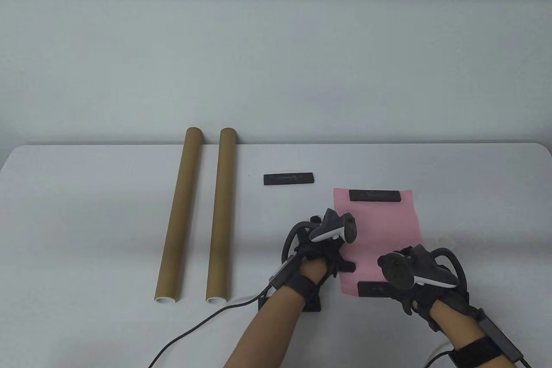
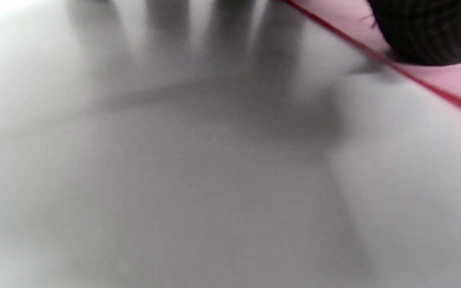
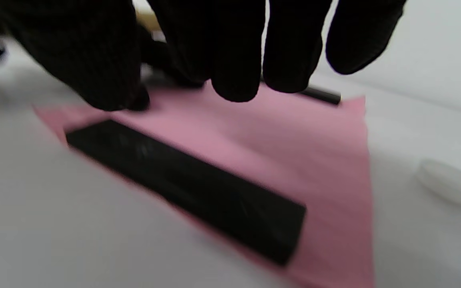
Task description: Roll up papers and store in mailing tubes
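A flat pink sheet of paper (image 1: pixel 379 234) lies on the pale grey worktop (image 1: pixel 86 221), right of centre, pinned by flat black rectangular bars. One black bar (image 1: pixel 374 196) sits across its far edge; a second black bar (image 3: pixel 186 186) lies along its near edge, right under the right hand. A third black bar (image 1: pixel 288 179) rests alone on the worktop, just beyond the sheet's far left corner. Faint marks show on the bars, nothing readable.

Left hand (image 1: pixel 321 251) is down at the sheet's left edge, fingers spread flat; the left wrist view shows a gloved fingertip (image 2: pixel 426 32) on the pink edge, its grip apart and holding nothing. Right hand (image 1: pixel 405 281) hangs over the near bar; in the right wrist view its gloved fingers (image 3: pixel 234 52) dangle just above the paper, loosely apart and clamped on nothing.

Over on the left, two long brown cardboard mailing tubes lie side by side, well clear of the sheet: the left tube (image 1: pixel 179 217) and the right tube (image 1: pixel 221 217), white-rimmed ends facing the near side. No labels or print visible on them. A small white oval object (image 3: pixel 450 182) sits right of the paper.
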{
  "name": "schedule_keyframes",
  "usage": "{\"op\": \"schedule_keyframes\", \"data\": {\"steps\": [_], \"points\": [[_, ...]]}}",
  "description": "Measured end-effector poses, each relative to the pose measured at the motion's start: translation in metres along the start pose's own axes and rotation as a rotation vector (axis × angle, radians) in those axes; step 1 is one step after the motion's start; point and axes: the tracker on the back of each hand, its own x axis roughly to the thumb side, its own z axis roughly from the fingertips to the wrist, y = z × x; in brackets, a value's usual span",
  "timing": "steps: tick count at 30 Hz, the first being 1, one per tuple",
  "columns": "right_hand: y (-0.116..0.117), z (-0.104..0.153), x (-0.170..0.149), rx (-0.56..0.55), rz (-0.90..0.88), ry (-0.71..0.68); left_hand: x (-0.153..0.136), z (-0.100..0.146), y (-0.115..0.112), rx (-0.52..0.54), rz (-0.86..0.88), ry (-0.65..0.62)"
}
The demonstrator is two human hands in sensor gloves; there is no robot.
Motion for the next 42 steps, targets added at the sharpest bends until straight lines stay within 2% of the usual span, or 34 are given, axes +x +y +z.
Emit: {"op": "schedule_keyframes", "data": {"steps": [2, 5, 8, 12, 16, 21, 28, 36, 42], "points": [[0.019, -0.008, 0.003, 0.061, 0.038, -0.014, -0.001, 0.000, -0.001, 0.003, 0.006, -0.001], [0.031, -0.011, 0.004, 0.044, 0.048, -0.027, -0.001, 0.000, -0.001, 0.006, 0.008, 0.003], [0.032, -0.011, 0.002, 0.008, -0.005, -0.044, -0.002, 0.000, 0.000, 0.009, 0.012, 0.005], [0.034, -0.010, 0.004, -0.066, 0.033, -0.076, -0.003, 0.001, 0.000, 0.003, 0.016, 0.006], [0.034, -0.006, 0.005, -0.093, 0.043, -0.085, -0.004, 0.000, 0.000, 0.004, 0.027, 0.004], [0.027, 0.009, 0.012, -0.123, 0.063, -0.119, -0.004, 0.001, -0.001, 0.004, 0.035, 0.005], [0.032, 0.028, 0.026, -0.116, 0.063, -0.151, -0.005, 0.000, -0.002, 0.001, 0.039, 0.004], [0.041, 0.025, 0.029, -0.087, 0.041, -0.149, -0.006, 0.000, -0.002, 0.002, 0.040, 0.002], [0.038, 0.027, 0.029, -0.080, 0.054, -0.143, -0.006, 0.000, -0.003, 0.003, 0.042, -0.001]]}}
